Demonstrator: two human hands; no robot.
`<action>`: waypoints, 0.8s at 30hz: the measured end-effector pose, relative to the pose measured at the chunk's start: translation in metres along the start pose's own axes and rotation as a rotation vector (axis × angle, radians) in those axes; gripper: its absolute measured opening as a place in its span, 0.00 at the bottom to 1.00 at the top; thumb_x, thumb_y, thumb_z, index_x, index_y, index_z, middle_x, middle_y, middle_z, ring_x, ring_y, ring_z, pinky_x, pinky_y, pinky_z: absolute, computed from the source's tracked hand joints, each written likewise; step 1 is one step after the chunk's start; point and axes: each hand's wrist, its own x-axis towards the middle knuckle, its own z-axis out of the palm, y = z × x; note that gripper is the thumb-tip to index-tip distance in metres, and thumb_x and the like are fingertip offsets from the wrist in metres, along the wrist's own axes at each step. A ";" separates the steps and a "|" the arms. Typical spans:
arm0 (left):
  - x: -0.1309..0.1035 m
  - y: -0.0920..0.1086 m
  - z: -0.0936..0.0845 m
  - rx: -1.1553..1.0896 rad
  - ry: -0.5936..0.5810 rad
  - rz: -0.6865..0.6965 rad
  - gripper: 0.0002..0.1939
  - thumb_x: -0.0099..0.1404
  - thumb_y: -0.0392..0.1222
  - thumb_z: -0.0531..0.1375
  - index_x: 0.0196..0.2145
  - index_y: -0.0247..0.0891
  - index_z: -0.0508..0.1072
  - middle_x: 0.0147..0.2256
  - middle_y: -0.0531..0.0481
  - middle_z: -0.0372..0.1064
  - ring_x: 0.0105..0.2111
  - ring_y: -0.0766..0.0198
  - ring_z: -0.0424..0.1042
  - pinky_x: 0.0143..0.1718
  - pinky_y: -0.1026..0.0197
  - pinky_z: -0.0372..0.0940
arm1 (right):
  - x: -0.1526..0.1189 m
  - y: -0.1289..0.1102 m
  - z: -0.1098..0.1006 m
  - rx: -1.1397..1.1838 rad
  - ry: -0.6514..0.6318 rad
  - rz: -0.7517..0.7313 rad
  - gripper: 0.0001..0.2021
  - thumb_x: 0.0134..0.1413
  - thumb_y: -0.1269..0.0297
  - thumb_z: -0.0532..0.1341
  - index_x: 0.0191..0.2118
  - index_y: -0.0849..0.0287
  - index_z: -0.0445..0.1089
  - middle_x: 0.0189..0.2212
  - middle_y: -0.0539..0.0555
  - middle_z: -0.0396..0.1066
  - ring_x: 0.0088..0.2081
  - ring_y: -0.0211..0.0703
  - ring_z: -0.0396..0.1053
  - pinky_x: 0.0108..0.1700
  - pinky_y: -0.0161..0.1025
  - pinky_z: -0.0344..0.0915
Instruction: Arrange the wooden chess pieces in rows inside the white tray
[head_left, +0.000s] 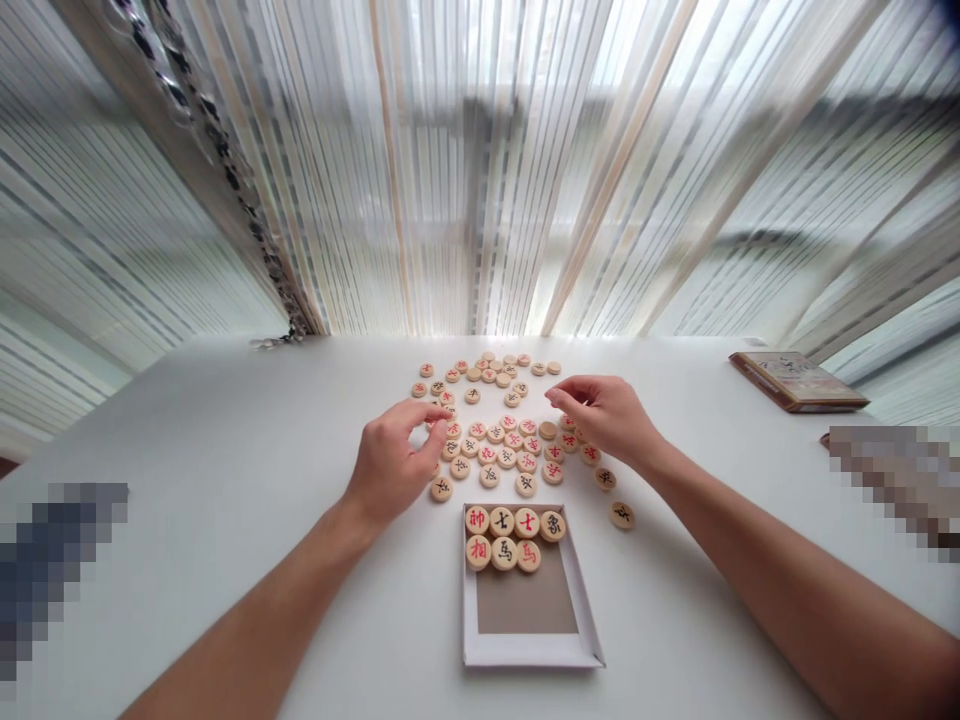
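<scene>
Many round wooden xiangqi pieces (506, 457) with red or black characters lie loosely spread on the white table. Over the left edge of this spread is my left hand (397, 450), thumb and index finger apart, its fingertips close to a piece (453, 430). My right hand (604, 410) hovers at the right side, thumb and fingers drawn together; whether anything is between them is hidden. Nearer to me stands a shallow white box (532, 650) with a brown bottom. Several pieces sit face up in it, such as a red-marked one (478, 520) in its far left corner.
At the right back lies a flat decorated box (799, 380), with another flat item (892, 480), partly blurred out, in front of it. A blurred dark shape (52, 570) is at the left edge. String curtains (465, 200) hang behind the white table (225, 430).
</scene>
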 end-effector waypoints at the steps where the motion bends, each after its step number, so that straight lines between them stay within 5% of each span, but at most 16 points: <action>1: 0.000 0.000 0.000 0.000 0.002 0.005 0.10 0.71 0.39 0.61 0.39 0.37 0.83 0.40 0.46 0.84 0.42 0.56 0.82 0.44 0.58 0.74 | 0.008 -0.004 0.003 -0.022 -0.025 -0.008 0.13 0.61 0.56 0.64 0.35 0.59 0.84 0.27 0.53 0.81 0.28 0.44 0.74 0.32 0.39 0.66; 12: -0.001 0.002 0.002 -0.019 -0.007 0.013 0.10 0.72 0.37 0.60 0.40 0.38 0.83 0.40 0.46 0.83 0.43 0.55 0.82 0.45 0.57 0.75 | 0.085 -0.033 0.058 -0.297 -0.291 -0.140 0.07 0.65 0.65 0.68 0.43 0.60 0.83 0.44 0.59 0.83 0.44 0.50 0.78 0.48 0.44 0.73; 18: -0.002 0.004 0.004 -0.044 -0.001 0.041 0.10 0.72 0.37 0.59 0.39 0.37 0.83 0.40 0.46 0.84 0.43 0.55 0.82 0.50 0.56 0.75 | 0.090 -0.030 0.070 -0.431 -0.387 -0.137 0.17 0.72 0.56 0.65 0.59 0.58 0.73 0.57 0.59 0.74 0.52 0.51 0.77 0.52 0.53 0.77; 24: -0.003 0.006 0.003 -0.035 -0.009 0.054 0.10 0.71 0.38 0.59 0.39 0.39 0.82 0.40 0.46 0.84 0.43 0.55 0.82 0.49 0.55 0.74 | 0.082 -0.038 0.065 -0.462 -0.360 -0.214 0.10 0.67 0.66 0.67 0.50 0.63 0.79 0.48 0.62 0.78 0.49 0.52 0.76 0.53 0.46 0.70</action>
